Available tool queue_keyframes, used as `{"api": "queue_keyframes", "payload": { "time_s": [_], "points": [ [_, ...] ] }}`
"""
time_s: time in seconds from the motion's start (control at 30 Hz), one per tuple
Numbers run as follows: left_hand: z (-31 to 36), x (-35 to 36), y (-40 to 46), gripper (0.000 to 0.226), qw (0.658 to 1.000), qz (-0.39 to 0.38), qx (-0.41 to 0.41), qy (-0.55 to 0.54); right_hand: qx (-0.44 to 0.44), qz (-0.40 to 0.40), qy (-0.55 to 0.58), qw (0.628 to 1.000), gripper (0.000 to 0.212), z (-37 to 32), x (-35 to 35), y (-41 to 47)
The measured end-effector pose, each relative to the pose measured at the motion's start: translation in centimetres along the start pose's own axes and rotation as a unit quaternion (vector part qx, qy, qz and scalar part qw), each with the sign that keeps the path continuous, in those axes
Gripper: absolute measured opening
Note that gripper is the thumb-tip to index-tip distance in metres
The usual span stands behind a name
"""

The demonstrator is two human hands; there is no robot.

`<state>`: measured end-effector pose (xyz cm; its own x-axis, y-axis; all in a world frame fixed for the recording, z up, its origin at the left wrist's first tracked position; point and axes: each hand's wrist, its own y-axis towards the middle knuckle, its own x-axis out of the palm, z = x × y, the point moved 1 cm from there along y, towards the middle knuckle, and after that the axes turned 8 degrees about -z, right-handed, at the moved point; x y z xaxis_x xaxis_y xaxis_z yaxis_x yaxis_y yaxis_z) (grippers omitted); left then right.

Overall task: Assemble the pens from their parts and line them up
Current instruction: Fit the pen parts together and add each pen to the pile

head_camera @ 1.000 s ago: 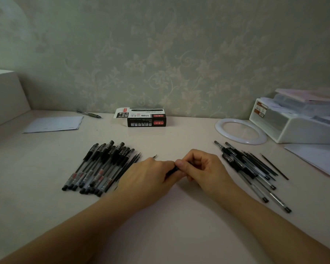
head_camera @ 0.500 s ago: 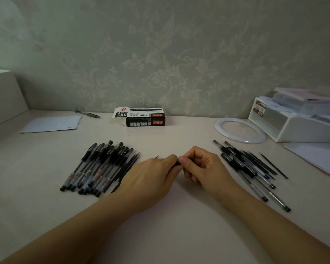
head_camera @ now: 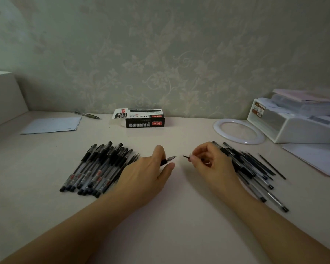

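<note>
My left hand (head_camera: 149, 174) grips a pen (head_camera: 168, 160) at the middle of the table, its metal tip pointing right out of my fingers. My right hand (head_camera: 211, 164) pinches a small black pointed piece (head_camera: 187, 156) a short gap to the right of that tip. A row of capped black pens (head_camera: 97, 168) lies on the left, partly under my left wrist. A loose heap of pen barrels and refills (head_camera: 251, 168) lies on the right behind my right hand. One thin refill (head_camera: 272, 166) lies apart at the heap's right edge.
A black pen box (head_camera: 144, 120) stands at the back by the wall. A white ring (head_camera: 238, 133) and a white storage box (head_camera: 297, 122) sit back right, with paper (head_camera: 316, 159) in front. A paper sheet (head_camera: 51, 125) and a lone pen (head_camera: 88, 115) lie back left.
My hands were joined over the pen at the centre. They have pulled apart: the left keeps the pen, the right has moved right with a small black piece.
</note>
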<state>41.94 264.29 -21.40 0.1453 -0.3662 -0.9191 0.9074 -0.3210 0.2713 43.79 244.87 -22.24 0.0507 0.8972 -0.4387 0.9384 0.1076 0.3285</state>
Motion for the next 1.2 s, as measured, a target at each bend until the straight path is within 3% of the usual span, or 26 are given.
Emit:
{"api": "queue_keyframes", "payload": {
  "time_s": [0.17, 0.5, 0.63, 0.8, 1.2],
  "points": [
    [0.0, -0.1, -0.1, 0.013, 1.000, -0.006, 0.013, 0.004, -0.033, -0.042, -0.106, 0.993, 0.010, -0.1, 0.7, -0.3],
    [-0.2, -0.1, -0.1, 0.012, 0.999, 0.002, 0.029, 0.013, -0.042, -0.047, -0.168, 0.984, 0.004, -0.2, 0.8, -0.3],
    [-0.4, 0.1, 0.1, 0.013, 0.999, 0.011, 0.050, 0.001, -0.085, -0.019, -0.150, 0.985, 0.006, -0.9, 0.8, -0.2],
    [-0.5, 0.2, 0.6, 0.012, 0.994, 0.004, 0.095, -0.060, -0.133, -0.101, -0.170, 0.971, 0.012, -1.5, 1.5, -0.3],
    [-0.3, -0.2, 0.6, 0.009, 0.981, 0.002, 0.132, -0.143, -0.065, -0.107, -0.003, 0.992, 0.015, -0.8, 0.6, -0.3]
  ]
}}
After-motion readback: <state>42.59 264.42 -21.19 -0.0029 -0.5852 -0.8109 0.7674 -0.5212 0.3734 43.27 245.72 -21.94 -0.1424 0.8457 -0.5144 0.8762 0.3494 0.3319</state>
